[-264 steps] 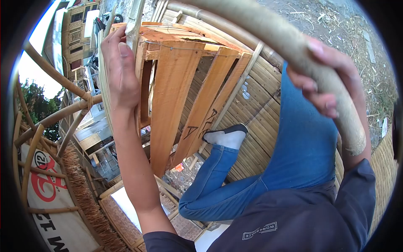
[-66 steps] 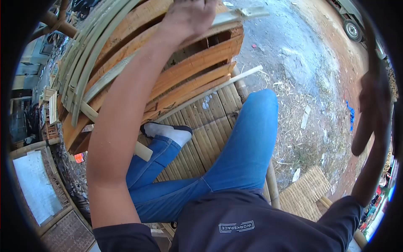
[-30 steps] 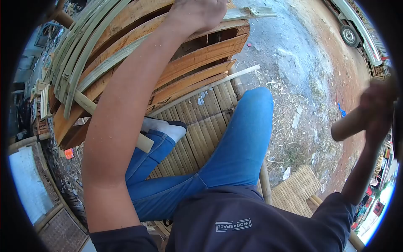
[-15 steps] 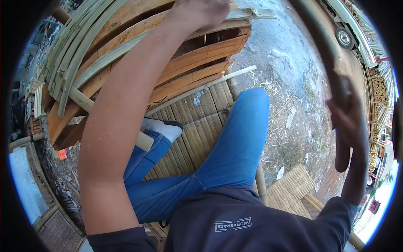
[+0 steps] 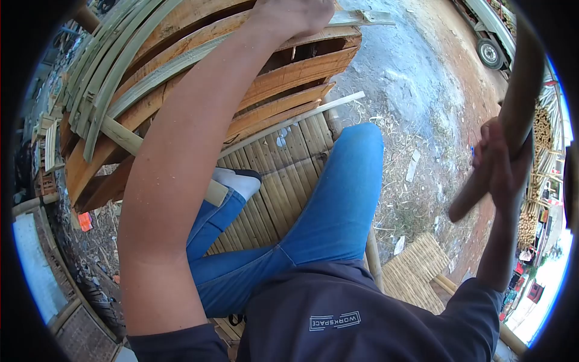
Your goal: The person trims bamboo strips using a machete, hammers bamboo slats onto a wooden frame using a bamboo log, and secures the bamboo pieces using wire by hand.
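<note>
At the top edge, my left hand [image 5: 295, 17] has its fingers curled over a pale bamboo strip [image 5: 368, 18], though the fingertips are partly hidden. The strip runs across a stack of curved orange-brown wooden planks [image 5: 301, 72]. Over on the right, my right hand [image 5: 499, 160] is closed around a long brown tool with a stick-like handle [image 5: 469, 199]. The tool is raised and slanted, its upper end reaching the dark image border, so its kind cannot be made out. Several greenish bamboo strips [image 5: 114, 72] lie bundled over the planks' left end.
I sit cross-legged in blue jeans [image 5: 338, 193] on a bamboo-slat platform [image 5: 271, 199]. A woven bamboo mat [image 5: 416, 274] lies at lower right. Shavings litter the ground [image 5: 416, 175]. A parked vehicle's wheel [image 5: 490, 54] and stacked bamboo poles [image 5: 544, 130] show farther off.
The tool in my right hand has tilted: its upper end swung right and its lower end left and up. My left hand has barely moved on the strip.
</note>
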Motion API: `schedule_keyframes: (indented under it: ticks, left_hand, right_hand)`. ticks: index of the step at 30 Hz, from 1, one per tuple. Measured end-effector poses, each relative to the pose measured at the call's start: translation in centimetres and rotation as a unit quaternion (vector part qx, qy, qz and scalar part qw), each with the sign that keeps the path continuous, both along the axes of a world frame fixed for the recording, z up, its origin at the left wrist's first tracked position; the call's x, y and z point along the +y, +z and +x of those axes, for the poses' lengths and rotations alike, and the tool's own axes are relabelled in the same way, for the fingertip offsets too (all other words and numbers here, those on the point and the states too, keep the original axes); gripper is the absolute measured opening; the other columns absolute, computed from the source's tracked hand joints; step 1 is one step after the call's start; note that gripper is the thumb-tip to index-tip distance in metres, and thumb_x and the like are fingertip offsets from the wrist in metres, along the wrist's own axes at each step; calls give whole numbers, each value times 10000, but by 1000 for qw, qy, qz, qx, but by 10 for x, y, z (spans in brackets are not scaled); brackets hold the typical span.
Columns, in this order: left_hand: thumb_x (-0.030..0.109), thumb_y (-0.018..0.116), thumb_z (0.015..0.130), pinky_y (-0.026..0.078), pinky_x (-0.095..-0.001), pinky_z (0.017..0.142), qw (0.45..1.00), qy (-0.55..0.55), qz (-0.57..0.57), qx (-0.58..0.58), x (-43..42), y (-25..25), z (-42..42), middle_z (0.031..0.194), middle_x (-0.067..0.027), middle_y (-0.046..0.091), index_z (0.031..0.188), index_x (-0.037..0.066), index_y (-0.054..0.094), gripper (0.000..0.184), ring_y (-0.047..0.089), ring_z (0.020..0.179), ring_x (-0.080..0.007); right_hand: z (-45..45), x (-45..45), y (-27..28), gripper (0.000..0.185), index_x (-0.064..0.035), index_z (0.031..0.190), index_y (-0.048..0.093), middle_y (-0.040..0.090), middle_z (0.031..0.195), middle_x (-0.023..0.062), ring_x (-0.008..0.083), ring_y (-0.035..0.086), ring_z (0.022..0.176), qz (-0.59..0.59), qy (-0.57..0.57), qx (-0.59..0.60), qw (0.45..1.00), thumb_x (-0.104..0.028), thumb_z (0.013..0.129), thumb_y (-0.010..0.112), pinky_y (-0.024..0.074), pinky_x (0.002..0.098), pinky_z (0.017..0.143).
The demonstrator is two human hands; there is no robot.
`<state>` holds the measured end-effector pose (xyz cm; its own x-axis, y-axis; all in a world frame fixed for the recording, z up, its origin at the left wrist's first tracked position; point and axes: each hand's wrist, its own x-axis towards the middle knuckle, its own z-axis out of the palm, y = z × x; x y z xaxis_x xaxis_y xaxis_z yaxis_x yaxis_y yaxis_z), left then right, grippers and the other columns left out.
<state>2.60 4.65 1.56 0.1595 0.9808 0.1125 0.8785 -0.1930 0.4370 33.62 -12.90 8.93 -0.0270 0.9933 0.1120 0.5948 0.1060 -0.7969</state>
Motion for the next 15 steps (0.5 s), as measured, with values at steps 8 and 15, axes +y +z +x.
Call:
schedule_keyframes:
  ticks: [8, 15]
  left_hand:
    - [449, 139, 1046, 141, -422, 1238, 999, 29, -34, 25, 9, -6, 2, 1626, -233, 115, 1539, -69, 102, 716, 141, 1505, -367]
    - [440, 129, 1047, 128, -428, 1241, 999, 17, -23, 45, 9, -3, 3, 1629, -240, 77, 1539, -75, 87, 713, 107, 1510, -381]
  right_hand:
    - [-24, -4, 18, 479, -19, 1321, 478, 606, 800, 61, 95, 533, 528, -90, -56, -23, 994, -73, 886, 671, 444, 254, 468]
    - [-26, 7, 19, 672, 8, 1437, 357, 611, 894, 115, 158, 578, 591, -230, -19, -274, 934, -112, 868, 693, 497, 298, 487]
